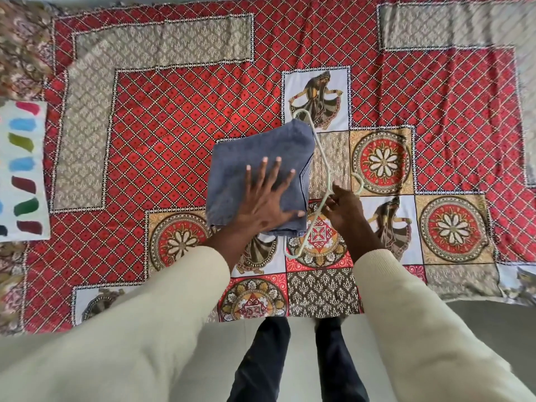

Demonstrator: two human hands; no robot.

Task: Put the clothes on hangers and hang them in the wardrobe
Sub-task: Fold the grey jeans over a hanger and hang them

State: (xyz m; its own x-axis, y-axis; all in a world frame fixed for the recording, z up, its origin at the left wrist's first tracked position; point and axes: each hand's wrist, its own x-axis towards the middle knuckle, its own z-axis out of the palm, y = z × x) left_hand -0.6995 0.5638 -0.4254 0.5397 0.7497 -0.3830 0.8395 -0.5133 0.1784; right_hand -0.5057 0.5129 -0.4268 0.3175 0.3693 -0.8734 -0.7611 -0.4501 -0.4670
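bedspread [179, 117]; hands [265, 198] on jeans [255, 146]

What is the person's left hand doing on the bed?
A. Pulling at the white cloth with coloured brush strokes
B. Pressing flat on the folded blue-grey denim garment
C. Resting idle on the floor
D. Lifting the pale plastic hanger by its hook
B: the left hand lies with straight, spread fingers flat on the folded blue-grey denim garment, while the right hand pinches the pale plastic hanger beside it.

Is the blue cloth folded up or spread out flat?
Folded. The blue cloth is a small thick square with stacked edges, and the left hand presses flat on it.
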